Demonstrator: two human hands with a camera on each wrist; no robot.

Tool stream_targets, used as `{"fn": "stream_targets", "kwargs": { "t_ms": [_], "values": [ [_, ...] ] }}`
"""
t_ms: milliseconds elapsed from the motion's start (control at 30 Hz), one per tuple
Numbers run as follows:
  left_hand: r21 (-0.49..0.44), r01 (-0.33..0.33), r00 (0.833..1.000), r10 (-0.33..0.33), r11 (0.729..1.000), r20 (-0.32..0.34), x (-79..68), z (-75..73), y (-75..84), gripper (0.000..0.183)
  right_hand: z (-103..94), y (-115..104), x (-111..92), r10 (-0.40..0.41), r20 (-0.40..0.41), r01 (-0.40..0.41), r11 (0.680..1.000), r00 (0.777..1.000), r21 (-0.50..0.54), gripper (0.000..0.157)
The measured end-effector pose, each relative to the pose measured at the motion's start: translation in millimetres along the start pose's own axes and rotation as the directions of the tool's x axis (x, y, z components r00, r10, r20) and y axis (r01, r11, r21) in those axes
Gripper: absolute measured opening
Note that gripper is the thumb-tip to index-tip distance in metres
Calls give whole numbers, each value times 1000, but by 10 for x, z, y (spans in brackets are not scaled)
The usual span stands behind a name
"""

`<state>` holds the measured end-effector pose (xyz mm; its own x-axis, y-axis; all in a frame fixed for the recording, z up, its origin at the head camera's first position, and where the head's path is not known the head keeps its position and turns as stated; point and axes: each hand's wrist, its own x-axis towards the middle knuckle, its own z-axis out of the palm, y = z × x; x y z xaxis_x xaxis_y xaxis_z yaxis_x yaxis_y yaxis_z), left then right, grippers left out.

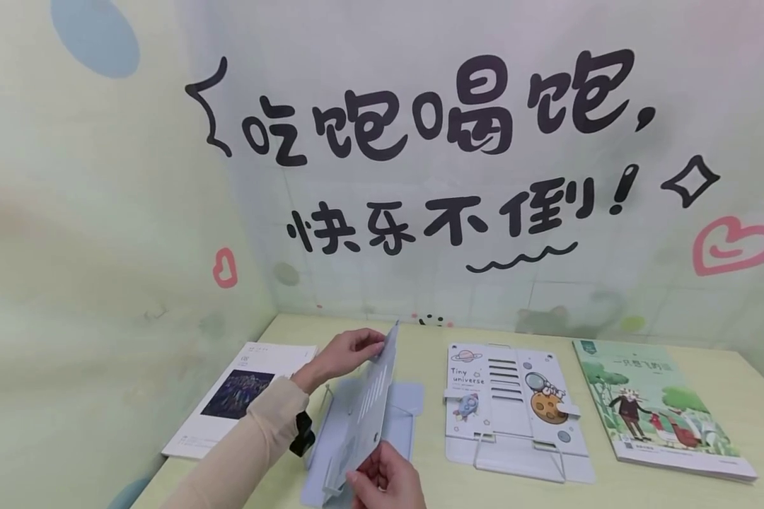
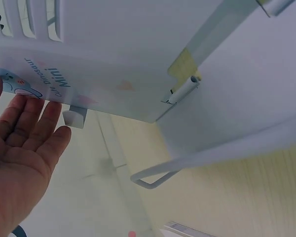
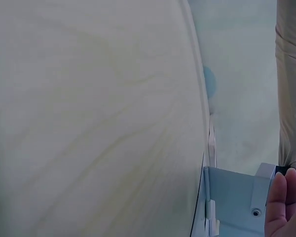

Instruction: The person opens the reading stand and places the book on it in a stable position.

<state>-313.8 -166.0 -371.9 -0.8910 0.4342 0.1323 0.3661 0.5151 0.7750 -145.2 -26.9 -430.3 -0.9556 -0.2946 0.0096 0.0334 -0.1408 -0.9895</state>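
Note:
A pale blue folding book stand (image 1: pixel 368 406) is on the left half of the table, its slotted panel raised steeply above a flat base (image 1: pixel 409 392). My left hand (image 1: pixel 354 351) holds the panel's far upper edge. In the left wrist view, that hand (image 2: pixel 22 148) has its thumb on the panel (image 2: pixel 118 64) beside the "Mini Cute Dinosaur" print, fingers at the other face. At the near edge, my right hand (image 1: pixel 391 481) pinches the panel between thumb and curled fingers. A bent wire support (image 2: pixel 187 163) stands out below the hinge.
A white book stand (image 1: pixel 474 424) printed "Tiny universe" lies opened out right of centre. To its right is a green picture book (image 1: pixel 668 417). A white book with a dark picture (image 1: pixel 197 431) lies at the left, partly behind my left arm. A printed curtain (image 1: pixel 382 297) backs the table.

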Motion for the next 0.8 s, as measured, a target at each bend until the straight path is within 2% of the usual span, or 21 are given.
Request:
{"fn": "stream_targets", "kwargs": {
  "t_ms": [200,533,667,800],
  "values": [
    [6,-15,1000,15,1000,-7,25,-3,-118,30,-19,4,-3,-19,23,20,1000,1000,-4,27],
    [10,-6,1000,6,1000,-16,39,-6,-121,29,-57,-10,-20,-78,56,81,995,995,-65,26],
    [40,5,998,-2,999,-64,20,-43,-135,28,-97,-20,6,-107,28,109,986,994,-127,20],
    [58,46,987,-37,997,-155,3,-81,-170,25,-185,-21,64,-139,-12,135,974,990,-185,17]
  ]
}}
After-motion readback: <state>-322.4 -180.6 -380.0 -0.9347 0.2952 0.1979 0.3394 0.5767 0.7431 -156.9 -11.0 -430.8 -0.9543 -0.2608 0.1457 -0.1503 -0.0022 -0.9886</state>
